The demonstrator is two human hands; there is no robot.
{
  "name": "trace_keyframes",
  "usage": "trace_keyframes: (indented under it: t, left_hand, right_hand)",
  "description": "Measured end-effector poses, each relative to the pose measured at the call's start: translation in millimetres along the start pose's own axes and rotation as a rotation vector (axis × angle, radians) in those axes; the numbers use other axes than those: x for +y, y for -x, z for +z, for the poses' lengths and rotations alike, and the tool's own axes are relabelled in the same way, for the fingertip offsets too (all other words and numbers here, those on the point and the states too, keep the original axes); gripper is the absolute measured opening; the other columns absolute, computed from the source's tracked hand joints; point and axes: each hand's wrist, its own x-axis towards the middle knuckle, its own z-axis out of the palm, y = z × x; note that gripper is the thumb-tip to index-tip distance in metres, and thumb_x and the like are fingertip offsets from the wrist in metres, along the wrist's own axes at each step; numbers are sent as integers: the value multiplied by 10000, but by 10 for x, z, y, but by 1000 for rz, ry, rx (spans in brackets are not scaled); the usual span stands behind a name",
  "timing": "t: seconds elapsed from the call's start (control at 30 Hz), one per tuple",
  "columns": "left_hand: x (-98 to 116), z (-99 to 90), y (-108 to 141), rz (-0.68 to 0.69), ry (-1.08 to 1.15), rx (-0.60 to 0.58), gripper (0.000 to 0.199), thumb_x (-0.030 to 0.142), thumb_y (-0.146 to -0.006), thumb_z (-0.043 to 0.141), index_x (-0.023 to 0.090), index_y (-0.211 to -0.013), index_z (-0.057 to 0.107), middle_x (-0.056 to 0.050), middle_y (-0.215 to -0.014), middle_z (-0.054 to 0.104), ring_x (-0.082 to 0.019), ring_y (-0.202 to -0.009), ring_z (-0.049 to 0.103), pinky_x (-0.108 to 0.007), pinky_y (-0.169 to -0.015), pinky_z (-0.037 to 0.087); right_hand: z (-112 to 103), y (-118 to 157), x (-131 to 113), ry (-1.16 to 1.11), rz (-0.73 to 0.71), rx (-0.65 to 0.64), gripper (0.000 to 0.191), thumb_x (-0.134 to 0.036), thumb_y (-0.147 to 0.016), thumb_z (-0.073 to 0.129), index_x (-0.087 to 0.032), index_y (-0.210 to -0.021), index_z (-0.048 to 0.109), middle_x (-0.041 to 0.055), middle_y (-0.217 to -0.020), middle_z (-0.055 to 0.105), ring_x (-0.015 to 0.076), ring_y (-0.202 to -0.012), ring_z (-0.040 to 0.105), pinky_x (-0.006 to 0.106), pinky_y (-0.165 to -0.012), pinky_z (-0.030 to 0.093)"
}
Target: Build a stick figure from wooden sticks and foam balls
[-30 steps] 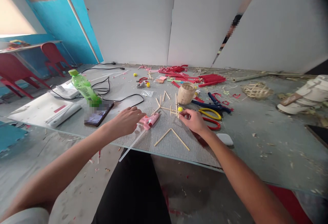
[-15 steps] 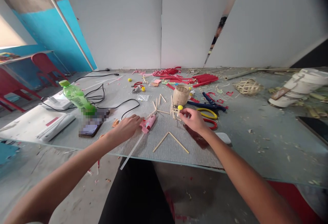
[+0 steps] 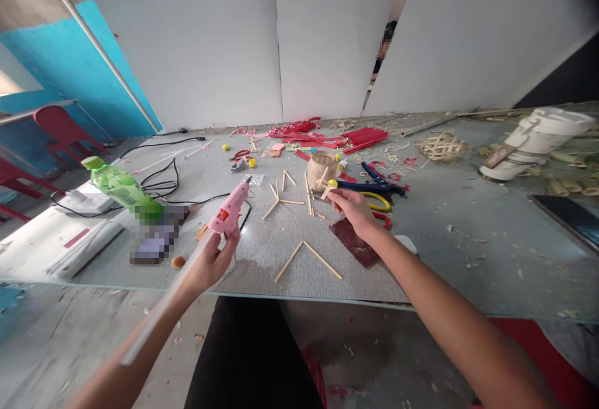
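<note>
My left hand (image 3: pixel 216 262) is closed round a pink glue gun (image 3: pixel 229 210), raised above the table with its nozzle pointing up and away. A long clear glue stick (image 3: pixel 161 309) trails from its back end. With thumb and fingertips, my right hand (image 3: pixel 352 207) pinches a small piece of short wooden sticks (image 3: pixel 326 191) that has a yellow ball (image 3: pixel 332 183) at its top. Just beyond it stands a round woven bamboo cup (image 3: pixel 322 170). Two joined sticks (image 3: pixel 304 243) form a V on the table in front of me, and several loose sticks (image 3: pixel 279 200) lie farther back.
A green bottle (image 3: pixel 124 187) leans at the left beside a phone (image 3: pixel 154 243) and black cable (image 3: pixel 175 178). Pliers (image 3: pixel 374 185) and yellow-handled scissors (image 3: pixel 374 200) lie right of the cup. Red strips (image 3: pixel 365 139), a woven ball (image 3: pixel 442 147) and a white container (image 3: pixel 536 143) sit farther back.
My left hand has picked up the glue gun from the table and turned it upright toward me. My right hand has lifted the small stick piece slightly. The view has shifted right.
</note>
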Motion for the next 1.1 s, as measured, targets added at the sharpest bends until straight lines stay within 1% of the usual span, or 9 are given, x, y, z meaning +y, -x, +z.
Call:
trace_keyframes:
  t: [0.1,0.2,0.27,0.33,0.43,0.6,0.77,0.9,1.1]
  left_hand:
    - [23,226,105,-194,344,107,320,485,-1006,553,178,-960,628,-12,-748,559,-157,-692,526,-271,-646,459]
    - [82,399,196,-247,630,95,369,539,-978,595,173,-993,639,26,-696,483,-123,-585,471,-247,-544,404]
    - [105,477,238,-301,696,74,408,574,-944,632,167,-980,638,49,-649,427,-104,-526,411,-227,-485,333]
    - [106,531,259,-369,653,60,433,582,-885,701,157,-946,647,58,-611,408,-94,-509,369,-220,-470,287]
    - [99,576,252,-425,526,71,405,530,-822,768,151,-927,671,47,-609,437,-100,-530,386,-227,-491,307]
    - [158,562,221,-380,362,53,279,441,-822,771,190,-875,662,39,-642,496,-117,-576,439,-227,-545,379]
    - [136,547,264,-439,396,55,348,493,-801,783,186,-787,619,36,-636,497,-113,-559,447,-221,-524,380]
    - [81,576,293,-565,462,45,437,554,-777,787,183,-716,563,49,-578,442,-96,-510,391,-216,-485,333]
    - [196,559,221,-483,424,-94,343,492,-769,784,172,-757,660,25,-604,501,-120,-549,435,-226,-517,363]
  right_hand:
    - [10,20,-32,-64,20,-26,344,-519,-729,795,-192,-740,690,-15,-678,604,102,-567,434,268,-539,331]
    - [2,28,-85,-106,34,-29,333,-502,-729,800,-202,-730,655,-17,-689,581,100,-563,428,269,-520,321]
    - [-4,32,-122,-135,53,-32,348,-506,-714,810,-208,-731,631,-24,-691,558,92,-542,396,266,-490,292]
    - [1,42,-152,-169,83,-37,381,-514,-682,830,-212,-720,600,-47,-653,495,76,-505,320,262,-455,229]
    - [30,75,-178,-236,132,-49,423,-511,-630,865,-214,-703,572,-86,-597,377,62,-488,222,255,-442,150]
    - [96,160,-219,-276,178,-124,440,-509,-651,873,-224,-699,541,-98,-573,307,74,-509,189,250,-451,134]
    - [135,234,-253,-289,223,-243,494,-547,-698,866,-239,-708,480,-117,-547,253,73,-494,151,254,-445,125]
    - [149,273,-240,-253,205,-313,434,-572,-743,841,-233,-798,577,-123,-526,270,74,-476,162,259,-442,126]
    - [152,289,-208,-204,175,-335,381,-548,-787,817,-226,-852,624,-127,-532,242,76,-476,152,279,-459,109]
